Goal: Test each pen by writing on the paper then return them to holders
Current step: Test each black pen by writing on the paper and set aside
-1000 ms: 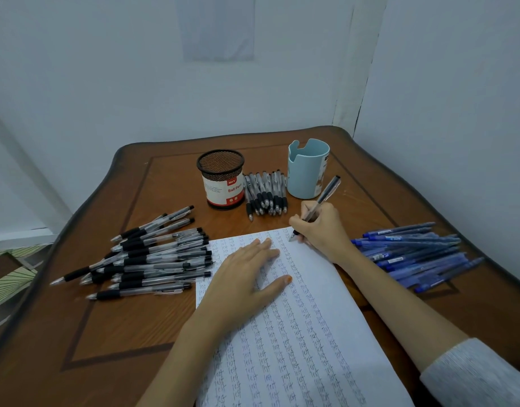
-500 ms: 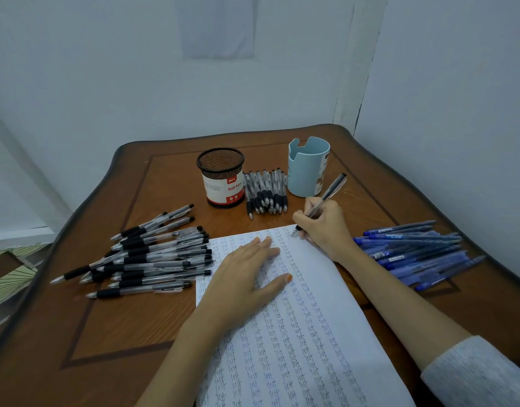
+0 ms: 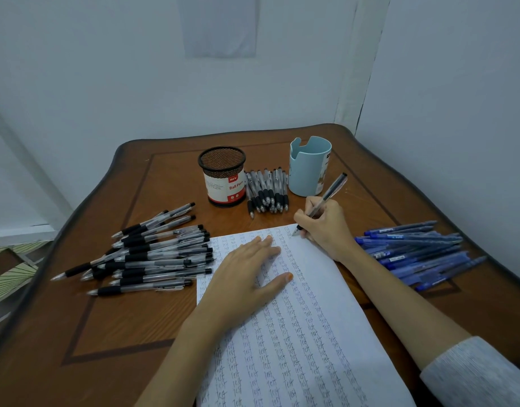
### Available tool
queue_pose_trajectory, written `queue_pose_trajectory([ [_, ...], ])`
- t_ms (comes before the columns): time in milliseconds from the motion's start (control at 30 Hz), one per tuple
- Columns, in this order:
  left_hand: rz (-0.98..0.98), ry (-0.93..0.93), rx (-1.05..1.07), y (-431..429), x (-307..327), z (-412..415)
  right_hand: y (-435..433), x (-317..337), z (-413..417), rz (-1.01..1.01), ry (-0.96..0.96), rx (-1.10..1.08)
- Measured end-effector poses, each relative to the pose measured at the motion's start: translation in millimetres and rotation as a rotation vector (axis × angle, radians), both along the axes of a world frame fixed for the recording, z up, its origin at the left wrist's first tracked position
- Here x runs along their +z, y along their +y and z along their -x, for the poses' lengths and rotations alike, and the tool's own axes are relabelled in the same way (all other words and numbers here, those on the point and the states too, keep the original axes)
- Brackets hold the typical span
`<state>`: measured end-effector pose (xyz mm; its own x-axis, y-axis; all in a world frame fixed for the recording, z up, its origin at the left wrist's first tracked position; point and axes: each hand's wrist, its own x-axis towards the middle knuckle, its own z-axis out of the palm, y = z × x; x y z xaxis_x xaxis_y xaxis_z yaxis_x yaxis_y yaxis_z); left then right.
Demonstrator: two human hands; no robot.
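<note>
Pale walls meet in a corner behind a brown wooden table [image 3: 111,333] with a darker inlaid border. A sheet of paper [image 3: 311,333] lies near the front edge, covered in columns of the handwritten word "test". The left hand [image 3: 247,274] rests flat on it, fingers straight and spread. The right hand [image 3: 326,227] pinches a clear-barrelled pen [image 3: 329,192] – its tip touches the paper's far right corner, and the barrel tilts back and to the right.

At the back stand 2 holders: a black mesh cup [image 3: 223,177] with a red and white label, and a light blue cup [image 3: 310,168]. A row of black-grip pens [image 3: 266,192] lies between them. A larger heap of black-grip pens [image 3: 153,254] lies left of the paper, and a pile of blue pens [image 3: 414,251] lies to its right.
</note>
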<state>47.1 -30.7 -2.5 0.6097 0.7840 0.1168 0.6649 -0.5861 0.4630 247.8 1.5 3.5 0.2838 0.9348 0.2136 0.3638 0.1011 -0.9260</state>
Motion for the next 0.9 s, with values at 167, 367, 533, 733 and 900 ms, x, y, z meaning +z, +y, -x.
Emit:
queue_pose_trajectory([
  [167, 0.000, -0.015, -0.003, -0.7, -0.3, 0.3, 2.0, -0.2, -0.9, 0.006, -0.004, 0.015],
  [367, -0.004, -0.010, -0.002, -0.3, -1.1, 0.7, 2.3, -3.5, 1.3, -0.018, -0.055, -0.006],
  [533, 0.004, -0.027, -0.001, -0.2, -0.8, 0.8, 0.9, 1.1, -3.0, 0.004, 0.247, 0.010],
  [733, 0.060, -0.074, 0.037, 1.1, 2.0, 1.4, 0.1, 4.9, -2.1, -0.007, 0.401, -0.004],
  [900, 0.064, -0.096, 0.048, 1.6, 0.7, 1.8, -4.1, 2.5, 1.8, -0.085, 0.201, 0.002],
])
